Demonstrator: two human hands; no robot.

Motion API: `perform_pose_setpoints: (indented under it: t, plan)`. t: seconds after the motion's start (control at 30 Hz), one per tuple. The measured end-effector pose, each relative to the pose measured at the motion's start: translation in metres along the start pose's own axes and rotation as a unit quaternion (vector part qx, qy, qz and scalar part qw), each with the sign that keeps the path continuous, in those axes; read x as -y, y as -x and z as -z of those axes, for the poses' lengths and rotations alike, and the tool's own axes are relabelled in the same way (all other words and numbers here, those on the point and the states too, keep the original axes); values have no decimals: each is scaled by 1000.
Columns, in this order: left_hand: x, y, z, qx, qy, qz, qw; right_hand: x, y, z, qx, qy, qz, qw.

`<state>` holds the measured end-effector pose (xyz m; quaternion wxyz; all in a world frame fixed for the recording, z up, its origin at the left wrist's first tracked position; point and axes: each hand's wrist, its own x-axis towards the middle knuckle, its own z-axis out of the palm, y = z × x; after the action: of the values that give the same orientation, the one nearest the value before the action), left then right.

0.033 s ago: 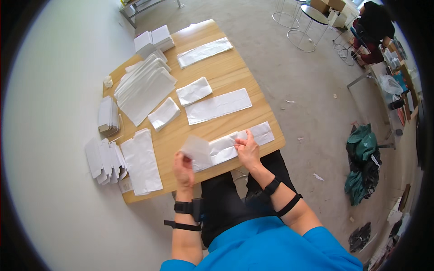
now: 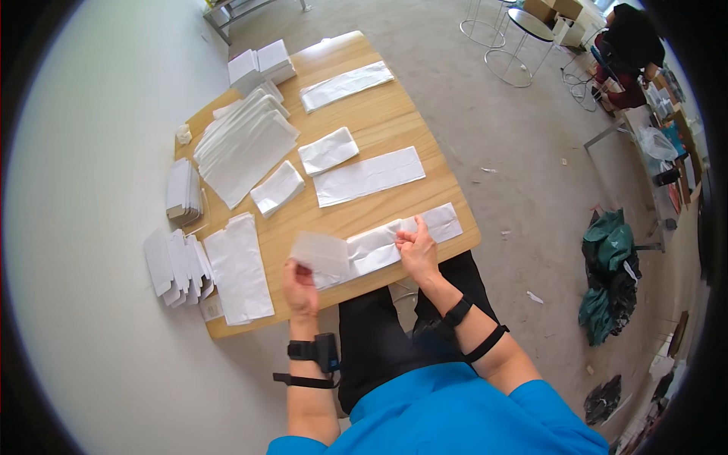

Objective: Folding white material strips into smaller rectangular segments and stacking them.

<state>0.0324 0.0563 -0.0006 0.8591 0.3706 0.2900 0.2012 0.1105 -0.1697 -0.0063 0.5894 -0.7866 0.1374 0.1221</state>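
Observation:
A long folded white strip, thin like paper or film, lies along the near edge of the wooden table. My left hand pinches a semi-translucent white sheet, raised at the strip's left end; whether the two are joined I cannot tell. My right hand rests on the strip right of its middle, fingers bent against a creased layer and index finger stretched. Beyond them lie another flat white strip and two shorter folded bundles.
Fanned white sheets cover the table's left side, near stacked white boxes. More flattened white boxes stand by the left edge, beside a white pile. Round stools, dark green bags and a person are right.
My left hand has shifted slightly left with the translucent sheet, which now spreads flatter to the left. My right hand stays in place on the strip.

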Motion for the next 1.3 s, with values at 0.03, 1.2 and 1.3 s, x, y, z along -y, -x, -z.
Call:
perform_pose_setpoints:
  t: [0.03, 1.2, 1.3]
  plan:
    - [-17, -9, 45, -7, 19, -19, 1000, 4, 1, -4, 12, -3, 4, 1000]
    - [63, 36, -105, 271, -585, -188, 741, -12, -41, 85, -174, 274, 69, 943]
    - [78, 22, -101, 283, -617, -162, 717, -13, -43, 83, -167, 289, 59, 941]
